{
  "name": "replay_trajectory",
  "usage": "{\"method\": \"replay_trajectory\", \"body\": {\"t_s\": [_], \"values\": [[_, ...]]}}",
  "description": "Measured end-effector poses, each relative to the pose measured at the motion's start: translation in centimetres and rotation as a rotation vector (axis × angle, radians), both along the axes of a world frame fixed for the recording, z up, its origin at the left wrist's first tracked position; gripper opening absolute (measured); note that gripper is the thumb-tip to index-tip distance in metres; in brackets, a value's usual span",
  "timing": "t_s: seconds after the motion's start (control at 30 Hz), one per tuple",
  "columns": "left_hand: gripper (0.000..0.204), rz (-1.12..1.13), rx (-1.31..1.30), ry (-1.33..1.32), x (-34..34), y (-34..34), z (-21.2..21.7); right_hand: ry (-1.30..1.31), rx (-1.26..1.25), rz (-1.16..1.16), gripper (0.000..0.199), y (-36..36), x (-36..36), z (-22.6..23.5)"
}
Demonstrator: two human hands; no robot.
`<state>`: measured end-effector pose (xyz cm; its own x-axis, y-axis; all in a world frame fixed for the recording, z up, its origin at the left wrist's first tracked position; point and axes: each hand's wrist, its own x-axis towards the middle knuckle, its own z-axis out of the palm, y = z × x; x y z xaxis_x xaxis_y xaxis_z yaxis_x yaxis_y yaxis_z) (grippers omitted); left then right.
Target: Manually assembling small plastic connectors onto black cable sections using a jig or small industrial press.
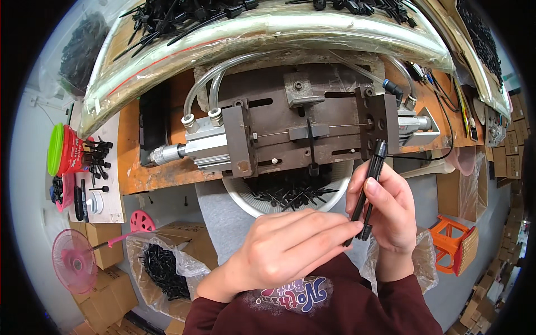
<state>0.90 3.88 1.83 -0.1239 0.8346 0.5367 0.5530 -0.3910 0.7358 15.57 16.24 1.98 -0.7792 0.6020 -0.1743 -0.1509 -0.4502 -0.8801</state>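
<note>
My right hand [391, 204] is closed around a few slim black plastic rods [370, 187] with thicker ends, tilted upright in front of my chest. The fingers of my left hand [293, 245] are pressed together at the lower end of these rods. Beyond my hands stands a dark metal fixture [279, 117] with an air cylinder [206, 153] on its left side and another [413, 124] on its right. A single black rod [312, 148] lies across the small grey block [298, 133] at the fixture's middle, its thick end hanging over the front edge.
Below the fixture, a white basket [231, 187] holds many black rods. A plastic-lined box [137, 251] of rods stands lower left. At far left are a red container [70, 151] and a pink fan [74, 261]; an orange stool [452, 245] is right. A plastic-wrapped tray edge [268, 30] spans the back.
</note>
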Motion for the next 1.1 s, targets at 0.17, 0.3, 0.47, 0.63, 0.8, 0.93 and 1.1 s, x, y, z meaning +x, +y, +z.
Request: {"method": "replay_trajectory", "body": {"t_s": [0.17, 0.3, 0.47, 0.63, 0.8, 0.93, 1.1], "values": [[0.033, 0.125, 0.07, -0.008, -0.3, -0.5, -0.1, 0.009, 0.156, -0.199, 0.015, 0.4, 0.0, -0.7], [0.035, 0.253, 0.008, 0.066, -0.4, -0.2, -1.2, 0.009, 0.142, -0.198, 0.015, 0.7, 0.4, -0.8], [0.036, 0.39, -0.001, 0.239, -0.8, 0.9, -2.1, 0.023, 0.106, -0.204, 0.015, 0.3, 0.0, -1.1], [0.03, 0.454, -0.023, 0.45, -1.0, 2.2, -3.4, 0.029, 0.084, -0.22, 0.015, 0.2, -0.8, -1.1], [0.029, 0.473, -0.054, 0.538, -1.0, 2.8, -3.1, 0.105, 0.037, -0.252, 0.015, 0.3, -1.0, -1.3], [0.028, 0.462, -0.11, 0.541, -1.0, 2.7, -2.7, 0.126, 0.034, -0.259, 0.015, 0.3, -1.0, -1.4], [0.028, 0.464, -0.147, 0.534, -0.9, 2.5, -2.6, 0.137, 0.038, -0.28, 0.016, 0.2, -1.0, -1.2]]}}
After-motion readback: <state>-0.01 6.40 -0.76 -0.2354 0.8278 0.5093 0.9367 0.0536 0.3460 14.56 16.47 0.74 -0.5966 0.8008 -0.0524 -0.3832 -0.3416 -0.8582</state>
